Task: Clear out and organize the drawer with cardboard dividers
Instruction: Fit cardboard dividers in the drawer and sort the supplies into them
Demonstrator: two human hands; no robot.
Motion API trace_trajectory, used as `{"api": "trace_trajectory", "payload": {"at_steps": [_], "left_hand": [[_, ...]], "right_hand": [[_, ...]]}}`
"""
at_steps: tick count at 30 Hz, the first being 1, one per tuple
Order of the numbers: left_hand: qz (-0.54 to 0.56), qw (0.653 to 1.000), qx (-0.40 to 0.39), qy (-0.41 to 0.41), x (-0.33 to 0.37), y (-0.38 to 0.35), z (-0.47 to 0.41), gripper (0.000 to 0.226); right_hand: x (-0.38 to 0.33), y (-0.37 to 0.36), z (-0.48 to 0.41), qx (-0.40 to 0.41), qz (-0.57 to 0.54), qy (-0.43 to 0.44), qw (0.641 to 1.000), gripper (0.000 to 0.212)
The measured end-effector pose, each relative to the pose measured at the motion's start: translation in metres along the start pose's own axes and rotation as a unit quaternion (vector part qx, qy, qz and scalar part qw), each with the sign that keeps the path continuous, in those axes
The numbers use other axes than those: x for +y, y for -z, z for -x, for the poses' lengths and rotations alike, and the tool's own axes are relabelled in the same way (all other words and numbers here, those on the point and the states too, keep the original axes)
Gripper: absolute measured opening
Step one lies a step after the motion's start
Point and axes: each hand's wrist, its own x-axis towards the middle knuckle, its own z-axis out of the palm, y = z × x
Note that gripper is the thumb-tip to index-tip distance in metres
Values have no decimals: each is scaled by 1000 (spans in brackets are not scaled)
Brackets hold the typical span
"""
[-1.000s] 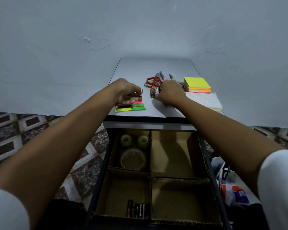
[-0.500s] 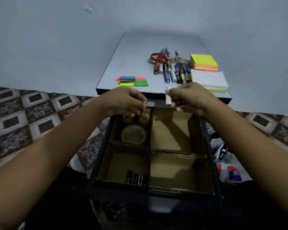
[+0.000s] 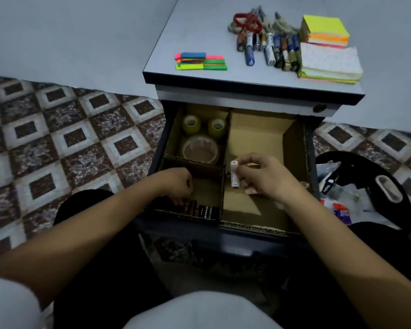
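Observation:
The open drawer (image 3: 309, 162) is split by cardboard dividers (image 3: 224, 186) into compartments. My right hand (image 3: 262, 178) pinches a white battery (image 3: 234, 175) upright just right of the centre divider, above the bare right compartment. Reaching into the front-left compartment, my left hand (image 3: 176, 184) has its fingers curled down on a dark battery at the left end of a row of batteries (image 3: 204, 211). Two small tape rolls (image 3: 191, 124) and a large clear one (image 3: 201, 149) sit in the back-left compartment.
On the cabinet top (image 3: 199, 32) lie several batteries (image 3: 268, 48), red scissors (image 3: 246, 21), a yellow sticky-note block (image 3: 324, 32), a white pad (image 3: 330, 60) and coloured flags (image 3: 201, 61). A black bin with scraps (image 3: 365, 186) stands right of the drawer. My knees flank its front.
Both hands came down from the cabinet top, each with a battery, into the drawer. The left hand now reaches the battery row; the view tilted downward.

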Motion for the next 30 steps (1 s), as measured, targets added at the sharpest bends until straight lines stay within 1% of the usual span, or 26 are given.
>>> {"api": "trace_trajectory", "payload": {"at_steps": [1, 3, 6, 9, 11, 14, 18, 22, 25, 27, 28, 30], "left_hand": [[-15, 1000, 3, 5, -1, -3, -1, 12], [-43, 999, 6, 8, -1, -6, -2, 12], [-64, 998, 10, 6, 3, -8, 0, 30], [-86, 996, 5, -2, 3, -10, -1, 35], [-113, 994, 2, -4, 1, -12, -2, 33], [-152, 988, 6, -12, -1, -14, -3, 33], [-153, 988, 5, -22, 0, -11, -1, 31], [-90, 995, 30, -23, 2, 2, 11, 7], [-18, 995, 89, -41, 4, 19, 27, 21], [31, 981, 173, -83, 3, 29, 36, 20], [36, 965, 235, -110, 2, 31, 38, 19], [8, 917, 366, -157, -3, 33, 37, 20]], "right_hand": [[3, -1, 0, 0, -1, -4, 1000, 9], [7, -3, 0, 1, 6, -7, 1000, 10], [11, -5, -1, 0, 11, -4, 1000, 11], [13, -6, -2, -5, 10, -3, 1000, 6], [15, -6, -3, -10, 10, -2, 1000, 3], [16, -8, -3, -20, 7, -3, 1000, 5], [14, -12, -3, -37, -1, 8, 999, 5], [10, -18, -10, -54, 14, 21, 998, 5], [4, -25, -17, -78, 13, 27, 997, 6], [0, -33, -21, -95, 31, 41, 994, 8], [0, -37, -23, -102, 48, 49, 992, 9], [0, -46, -28, -116, 106, 65, 985, 11]]}}
